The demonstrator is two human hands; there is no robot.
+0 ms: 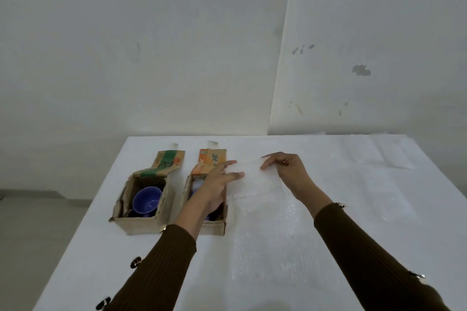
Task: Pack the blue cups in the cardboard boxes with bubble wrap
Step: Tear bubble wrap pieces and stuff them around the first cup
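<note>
Between left hand [216, 185] and right hand [288, 171] (both pinching it) stretches bubble wrap [252, 180].

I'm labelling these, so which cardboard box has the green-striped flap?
The left cardboard box, with the blue cup in plain view inside. The right box, under the left hand, has an orange flap.

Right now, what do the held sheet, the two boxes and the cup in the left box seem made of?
The sheet: thin translucent plastic bubble wrap, dimpled. The left box and the right box: matte brown cardboard, torn edges, printed flaps. The cup: glossy blue, ceramic or plastic, cannot tell.
</note>
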